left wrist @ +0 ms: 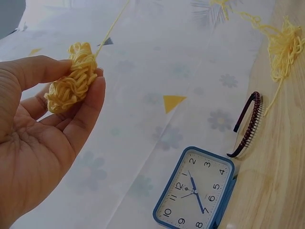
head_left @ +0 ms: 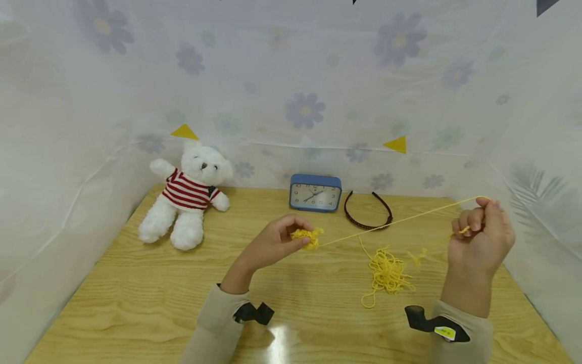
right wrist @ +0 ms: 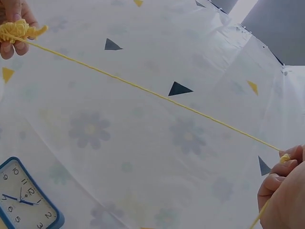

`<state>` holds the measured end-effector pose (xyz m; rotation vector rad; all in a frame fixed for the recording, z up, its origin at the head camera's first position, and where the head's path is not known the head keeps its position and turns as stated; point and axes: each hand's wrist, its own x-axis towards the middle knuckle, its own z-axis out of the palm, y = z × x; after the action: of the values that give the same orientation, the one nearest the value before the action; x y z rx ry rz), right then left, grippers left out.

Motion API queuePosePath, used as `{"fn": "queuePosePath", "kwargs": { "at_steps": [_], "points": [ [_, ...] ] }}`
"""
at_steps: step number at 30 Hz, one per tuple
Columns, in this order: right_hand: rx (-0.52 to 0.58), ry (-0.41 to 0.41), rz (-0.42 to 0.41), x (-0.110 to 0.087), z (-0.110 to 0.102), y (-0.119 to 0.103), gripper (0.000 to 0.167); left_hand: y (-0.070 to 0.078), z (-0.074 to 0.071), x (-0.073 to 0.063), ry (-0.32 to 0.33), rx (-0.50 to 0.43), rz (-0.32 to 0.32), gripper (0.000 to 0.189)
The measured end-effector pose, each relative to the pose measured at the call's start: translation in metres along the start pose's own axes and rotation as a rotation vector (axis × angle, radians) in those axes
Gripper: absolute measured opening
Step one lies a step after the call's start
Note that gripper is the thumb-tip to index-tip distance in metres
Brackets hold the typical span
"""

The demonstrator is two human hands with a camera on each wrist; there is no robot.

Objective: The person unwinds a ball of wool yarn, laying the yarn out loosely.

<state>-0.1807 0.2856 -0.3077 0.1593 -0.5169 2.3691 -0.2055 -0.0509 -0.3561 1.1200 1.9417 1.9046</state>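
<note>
Between thumb and fingers, my left hand [head_left: 277,241] pinches a small crocheted-looking bundle of yellow yarn [left wrist: 76,78]. From it a strand of yellow yarn [right wrist: 157,95] runs taut, up to the right, to my raised right hand [head_left: 483,235]. The right thumb and index finger pinch that strand, and the other fingers are curled with more yarn passing through them. A loose tangle of yellow yarn [head_left: 388,272] lies on the table between the two hands, below the taut strand.
On the wooden table [head_left: 150,303], a white teddy bear [head_left: 186,197] in a striped shirt sits at the back left. A blue clock [head_left: 315,193] stands at the back middle, with a dark headband [head_left: 369,226] beside it. A flowered white curtain [head_left: 273,91] encloses the table.
</note>
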Motion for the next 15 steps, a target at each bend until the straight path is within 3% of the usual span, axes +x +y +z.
{"fn": "queuePosePath", "kwargs": {
  "at_steps": [9, 15],
  "points": [
    [-0.089, -0.073, 0.069, 0.003, -0.004, 0.005, 0.023, -0.001, -0.002, -0.001, 0.002, 0.005, -0.004, 0.024],
    [-0.382, -0.107, 0.128, 0.006, -0.01, 0.011, 0.02, 0.001, -0.003, -0.001, 0.029, 0.084, -0.022, 0.037]
  ]
}}
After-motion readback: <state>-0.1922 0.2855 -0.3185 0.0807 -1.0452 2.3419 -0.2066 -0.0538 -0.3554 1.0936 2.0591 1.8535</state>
